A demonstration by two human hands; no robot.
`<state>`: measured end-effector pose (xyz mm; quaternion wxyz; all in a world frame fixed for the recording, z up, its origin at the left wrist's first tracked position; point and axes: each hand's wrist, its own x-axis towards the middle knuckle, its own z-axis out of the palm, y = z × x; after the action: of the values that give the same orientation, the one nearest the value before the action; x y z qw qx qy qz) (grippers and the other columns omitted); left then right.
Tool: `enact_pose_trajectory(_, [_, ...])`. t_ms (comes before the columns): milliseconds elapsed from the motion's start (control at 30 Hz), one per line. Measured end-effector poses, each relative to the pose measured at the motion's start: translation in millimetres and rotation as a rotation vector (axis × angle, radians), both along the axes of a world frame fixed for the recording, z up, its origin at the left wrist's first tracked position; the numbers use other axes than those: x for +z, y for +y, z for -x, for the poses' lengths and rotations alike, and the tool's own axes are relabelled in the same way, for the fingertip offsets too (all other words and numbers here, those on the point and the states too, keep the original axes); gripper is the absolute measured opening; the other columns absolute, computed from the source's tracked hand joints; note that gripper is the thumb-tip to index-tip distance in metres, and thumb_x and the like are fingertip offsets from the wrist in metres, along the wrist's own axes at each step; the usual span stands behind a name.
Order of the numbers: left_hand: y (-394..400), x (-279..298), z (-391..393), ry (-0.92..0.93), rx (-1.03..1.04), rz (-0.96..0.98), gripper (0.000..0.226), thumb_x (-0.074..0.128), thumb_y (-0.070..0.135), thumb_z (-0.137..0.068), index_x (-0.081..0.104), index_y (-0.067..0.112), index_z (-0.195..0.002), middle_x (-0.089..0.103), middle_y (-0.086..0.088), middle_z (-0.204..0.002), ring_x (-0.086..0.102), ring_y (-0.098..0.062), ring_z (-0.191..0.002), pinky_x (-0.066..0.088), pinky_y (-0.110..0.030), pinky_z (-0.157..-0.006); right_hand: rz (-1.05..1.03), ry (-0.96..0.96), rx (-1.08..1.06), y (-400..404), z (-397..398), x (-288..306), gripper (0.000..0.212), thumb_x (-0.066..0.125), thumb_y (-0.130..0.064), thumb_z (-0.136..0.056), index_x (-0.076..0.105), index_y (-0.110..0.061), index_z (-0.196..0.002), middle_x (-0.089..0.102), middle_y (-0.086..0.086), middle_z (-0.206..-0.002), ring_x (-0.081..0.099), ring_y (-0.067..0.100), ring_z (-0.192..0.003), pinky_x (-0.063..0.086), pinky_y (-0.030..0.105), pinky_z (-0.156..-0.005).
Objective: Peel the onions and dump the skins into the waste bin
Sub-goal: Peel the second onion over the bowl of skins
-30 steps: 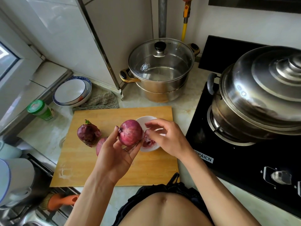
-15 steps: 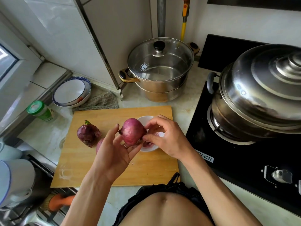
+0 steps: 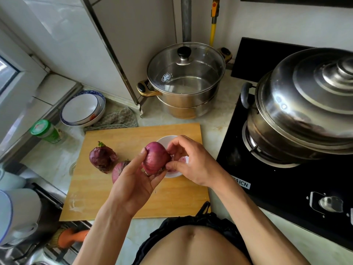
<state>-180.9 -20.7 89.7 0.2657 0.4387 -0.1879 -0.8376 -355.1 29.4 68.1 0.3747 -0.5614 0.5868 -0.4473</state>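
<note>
Now left hand (image 3: 133,180) cups onion (image 3: 155,159) — board edge (image 3: 145,126) near

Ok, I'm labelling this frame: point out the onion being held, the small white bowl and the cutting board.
onion (image 3: 156,159), head view, on its purple side.
white bowl (image 3: 165,140), head view, on its far rim.
cutting board (image 3: 133,134), head view, on bare wood near the far edge.

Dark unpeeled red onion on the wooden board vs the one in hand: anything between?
Head view: a third, paler red onion lies between the dark unpeeled onion and the held onion, partly behind the left hand.
</note>
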Motion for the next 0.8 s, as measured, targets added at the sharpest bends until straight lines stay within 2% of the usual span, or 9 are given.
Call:
enact_pose_trajectory(133, [3,1,1,-0.019,0.008,0.011,0.05,0.063,0.033,-0.088,0.064,0.001,-0.127,0.071,-0.024,-0.122,0.076,-0.027,-0.091,0.061,-0.032,-0.084,-0.034,-0.002,0.028,1,1,1,0.037,0.078,-0.006,-0.08,0.055,-0.025,-0.103,0.057,-0.007,-0.097,0.056,0.005,-0.086,0.05,0.025,-0.078])
enact_pose_trajectory(233, [3,3,4,-0.027,0.02,0.021,0.048,0.063,0.032,-0.088,0.065,0.002,-0.125,0.071,-0.024,-0.122,0.076,-0.027,-0.092,0.062,-0.033,-0.084,-0.03,0.017,0.02,2,0,1,0.043,0.076,-0.006,-0.083,0.052,-0.031,-0.109,0.054,-0.013,-0.102,0.057,0.006,-0.09,0.052,0.025,-0.081])
enact_pose_trajectory(433, [0,10,12,-0.023,0.036,0.019,0.049,0.064,0.031,-0.087,0.065,0.001,-0.125,0.074,-0.023,-0.115,0.077,-0.027,-0.088,0.064,-0.03,-0.071,-0.011,-0.023,-0.041,-1,1,3,0.044,0.075,0.0,-0.082,0.055,-0.027,-0.111,0.053,-0.016,-0.102,0.057,-0.001,-0.086,0.05,0.017,-0.08])
enact_pose_trajectory(600, [-2,12,17,-0.025,0.049,0.012,0.049,0.067,0.03,-0.085,0.066,-0.001,-0.123,0.075,-0.023,-0.108,0.077,-0.029,-0.086,0.065,-0.031,-0.073,-0.009,-0.068,-0.082,1,2,5,0.043,0.074,0.002,-0.082,0.056,-0.029,-0.107,0.056,-0.017,-0.099,0.057,-0.001,-0.093,0.053,0.028,-0.086])
enact_pose_trajectory(700, [-2,12,19,-0.024,0.047,0.015,0.05,0.068,0.031,-0.084,0.066,-0.001,-0.122,0.075,-0.023,-0.105,0.077,-0.029,-0.086,0.065,-0.032,-0.076,-0.011,-0.069,-0.085,2,4,5,0.044,0.074,0.002,-0.083,0.055,-0.032,-0.105,0.057,-0.017,-0.094,0.058,-0.001,-0.092,0.053,0.029,-0.086])
enact_pose_trajectory(800, [-2,12,19,-0.026,0.053,0.02,0.048,0.067,0.031,-0.084,0.066,-0.001,-0.12,0.076,-0.022,-0.1,0.077,-0.028,-0.084,0.065,-0.031,-0.07,0.003,-0.066,-0.092,1,2,5,0.043,0.075,0.002,-0.082,0.056,-0.03,-0.103,0.058,-0.015,-0.093,0.059,0.0,-0.089,0.054,0.031,-0.083])
